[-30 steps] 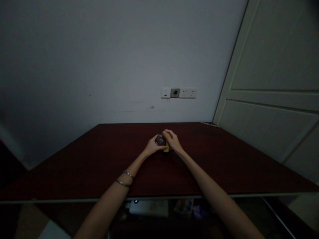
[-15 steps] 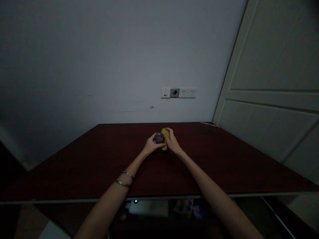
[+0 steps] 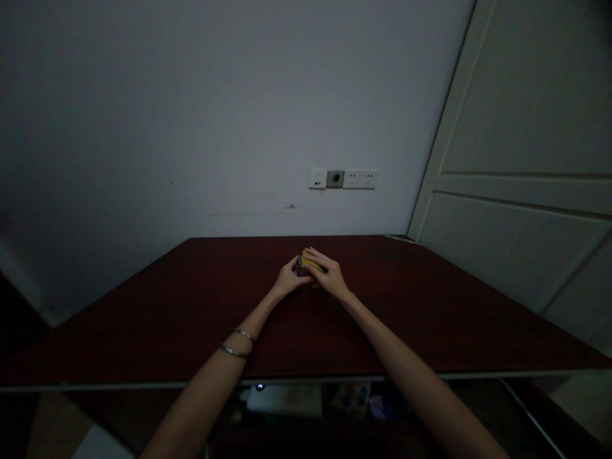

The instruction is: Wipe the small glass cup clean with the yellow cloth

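Shifted from near-upright to a slant across the grip: yellow oblong object (image 3: 310, 260), its exact kind hidden by the fingers. Location: near the middle of the dark red wood-grain tabletop (image 3: 406, 306), in front of the person. Long axis: runs from upper left to lower right, with its lower end just showing beneath the right hand (image 3: 329, 275). Whether it rests on the tabletop cannot be told.

Nearest hand: the right, its fingers laid over the top of the yellow oblong object and curled closed around it, a clear grasp.

Adjacent item: small dark object (image 3: 299, 264) with a faintly shiny face, mostly covered, just left of the yellow oblong object. The two sit together or touch; the fingers hide the join.

Second hand: the left hand (image 3: 290, 279), bent around the small dark object and holding it, fingertips close to those of the right hand.

Worn items: two thin silver bangles (image 3: 241, 341) on the left wrist.

Surroundings: white wall plate with sockets (image 3: 343, 179) on the wall beyond the tabletop; panelled white door (image 3: 521, 191) to the right; white box (image 3: 284, 400) on a dim shelf below the tabletop's pale front edge.
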The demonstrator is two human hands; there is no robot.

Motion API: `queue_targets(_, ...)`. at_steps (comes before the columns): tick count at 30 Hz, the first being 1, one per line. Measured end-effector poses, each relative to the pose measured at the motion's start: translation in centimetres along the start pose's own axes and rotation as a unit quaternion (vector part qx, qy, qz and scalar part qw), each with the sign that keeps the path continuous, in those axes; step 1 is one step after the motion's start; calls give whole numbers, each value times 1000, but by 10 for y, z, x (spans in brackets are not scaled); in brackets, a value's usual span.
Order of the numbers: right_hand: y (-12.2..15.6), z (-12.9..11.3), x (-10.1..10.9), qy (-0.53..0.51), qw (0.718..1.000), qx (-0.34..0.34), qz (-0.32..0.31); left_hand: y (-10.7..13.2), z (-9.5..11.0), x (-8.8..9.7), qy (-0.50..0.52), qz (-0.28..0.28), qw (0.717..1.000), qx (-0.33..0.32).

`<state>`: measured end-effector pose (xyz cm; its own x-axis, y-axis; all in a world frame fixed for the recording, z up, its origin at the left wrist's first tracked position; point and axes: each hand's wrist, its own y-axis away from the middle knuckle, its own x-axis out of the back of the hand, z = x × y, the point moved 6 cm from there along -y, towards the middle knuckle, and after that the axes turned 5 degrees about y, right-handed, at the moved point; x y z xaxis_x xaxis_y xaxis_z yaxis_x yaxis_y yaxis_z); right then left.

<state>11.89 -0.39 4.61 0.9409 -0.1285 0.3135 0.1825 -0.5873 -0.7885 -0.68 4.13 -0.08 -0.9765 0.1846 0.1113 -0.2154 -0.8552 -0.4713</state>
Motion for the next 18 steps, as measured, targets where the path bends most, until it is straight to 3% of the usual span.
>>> queue_targets(4, -1, -4, 0, 14, 1000, 16, -13, 1, 7, -4, 8, -23, 999, -26)
queue_targets(9, -4, 26, 10, -12, 992, -92, 80, 4, 10, -9, -11, -14, 1000, -18)
queue_targets(12, -5, 33, 11, -27, 989, -120, 79, 4, 6, -8, -24, 1, 1000, -12)
queue_targets(18, -1, 0, 1, 23, 1000, 1, 2, 2, 3, -2, -27, 9, 999, -17)
